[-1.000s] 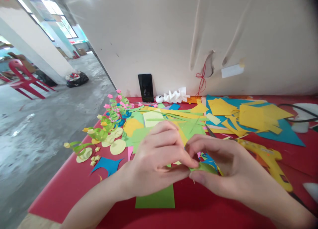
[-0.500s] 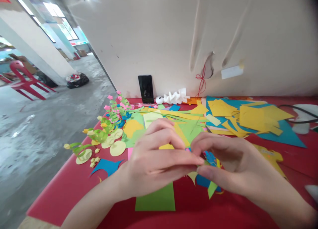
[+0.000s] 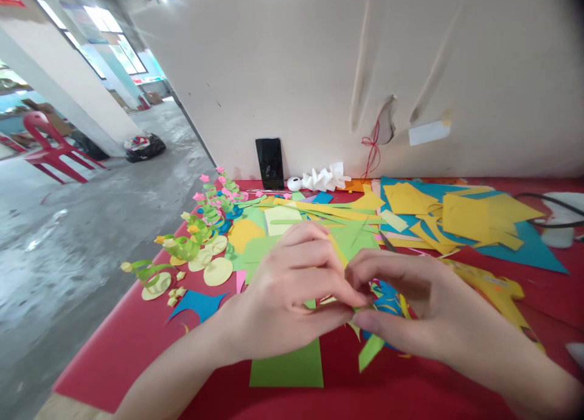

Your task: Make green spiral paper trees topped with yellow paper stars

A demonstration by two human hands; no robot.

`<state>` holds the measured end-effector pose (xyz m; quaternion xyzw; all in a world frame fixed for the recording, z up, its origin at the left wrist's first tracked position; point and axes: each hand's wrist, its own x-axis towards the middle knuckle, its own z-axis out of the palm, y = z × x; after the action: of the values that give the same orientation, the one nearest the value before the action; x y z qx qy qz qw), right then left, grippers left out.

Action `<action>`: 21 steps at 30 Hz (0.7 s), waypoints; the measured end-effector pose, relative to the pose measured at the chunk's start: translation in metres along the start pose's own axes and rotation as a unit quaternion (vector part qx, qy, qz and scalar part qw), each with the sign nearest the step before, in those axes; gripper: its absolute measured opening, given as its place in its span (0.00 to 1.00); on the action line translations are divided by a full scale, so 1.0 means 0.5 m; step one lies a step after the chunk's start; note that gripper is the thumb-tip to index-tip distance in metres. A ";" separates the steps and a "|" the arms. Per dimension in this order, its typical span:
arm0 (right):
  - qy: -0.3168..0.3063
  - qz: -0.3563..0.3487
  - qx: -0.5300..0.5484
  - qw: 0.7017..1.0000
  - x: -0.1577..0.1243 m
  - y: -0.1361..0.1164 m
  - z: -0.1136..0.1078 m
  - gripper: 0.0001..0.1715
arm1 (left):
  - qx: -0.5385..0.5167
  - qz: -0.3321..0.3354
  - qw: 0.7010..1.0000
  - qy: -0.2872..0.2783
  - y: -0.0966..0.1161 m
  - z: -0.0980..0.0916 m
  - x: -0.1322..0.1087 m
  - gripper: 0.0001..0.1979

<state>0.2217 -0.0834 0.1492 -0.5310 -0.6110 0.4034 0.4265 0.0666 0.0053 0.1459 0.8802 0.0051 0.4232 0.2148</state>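
A narrow green paper strip is pinched between my two hands, its loose end hanging down below the fingers. My left hand comes in from the left with its fingers bent and closed at the tips. Opposite it, my right hand has thumb and forefinger pressed together on the same strip. The fingers hide the upper part of the strip. Behind and under the right hand lie blue paper scraps. A flat green paper sheet rests on the red table below my left hand.
Paper ornaments with green spirals and pale yellow discs line the table's left edge. A blue scrap lies nearby. A phone leans on the back panel. Yellow scraps cover a blue sheet at right.
The strip's hanging end has swung to the left and my fingertips have shifted slightly left. My left fingers are more bent than before. The view has moved a little.
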 end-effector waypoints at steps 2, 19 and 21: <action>0.000 -0.004 0.005 1.000 0.002 -0.001 0.003 0.03 | -0.003 -0.010 1.000 0.008 0.000 0.001 0.001 0.07; -0.017 0.014 0.008 1.000 -0.003 0.002 -0.002 0.04 | -0.042 -0.007 0.998 -0.052 0.000 -0.003 -0.002 0.03; -0.013 0.010 0.010 1.000 -0.004 0.003 -0.003 0.05 | -0.031 -0.006 0.999 -0.017 0.000 -0.001 -0.002 0.01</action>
<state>0.2236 -0.0853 0.1481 -0.5275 -0.6073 0.4203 0.4199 0.0655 0.0052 0.1457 0.8804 -0.0062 0.4064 0.2443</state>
